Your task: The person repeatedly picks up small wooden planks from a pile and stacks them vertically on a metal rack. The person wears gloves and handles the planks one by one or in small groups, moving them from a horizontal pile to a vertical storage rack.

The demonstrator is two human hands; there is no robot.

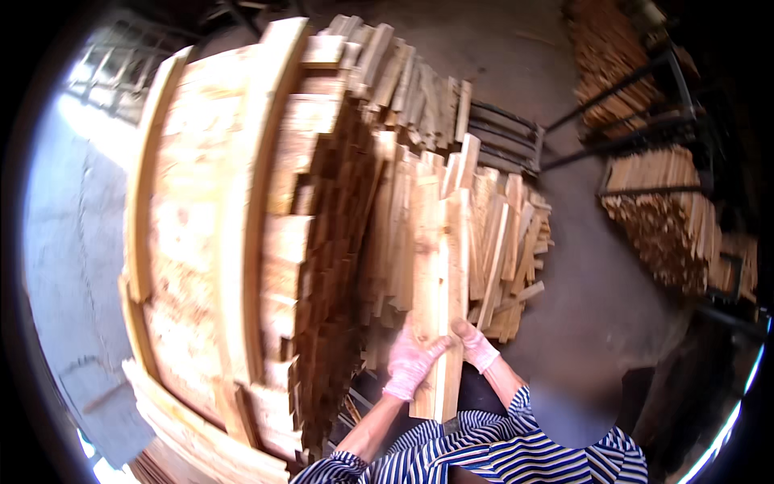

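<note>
Two pale wooden boards point(440, 274) lie side by side lengthwise in front of me, their near ends close to my striped top. My left hand point(413, 365), in a pinkish work glove, is closed round their left edge with the thumb on top. On the right edge, a little farther along, my right hand point(477, 345) grips them in a matching glove. The fingers under the wood are hidden. Just beyond the boards' sides lies a loose pile of wooden strips point(496, 242), pointing in uneven directions.
A tall stack of timber point(193, 218), with long battens on top, stands close at my left. More strips point(403, 77) are piled ahead beside a black metal frame point(504, 137). Further timber stacks point(661, 214) rest on dark racks at the right, above the concrete floor point(588, 266).
</note>
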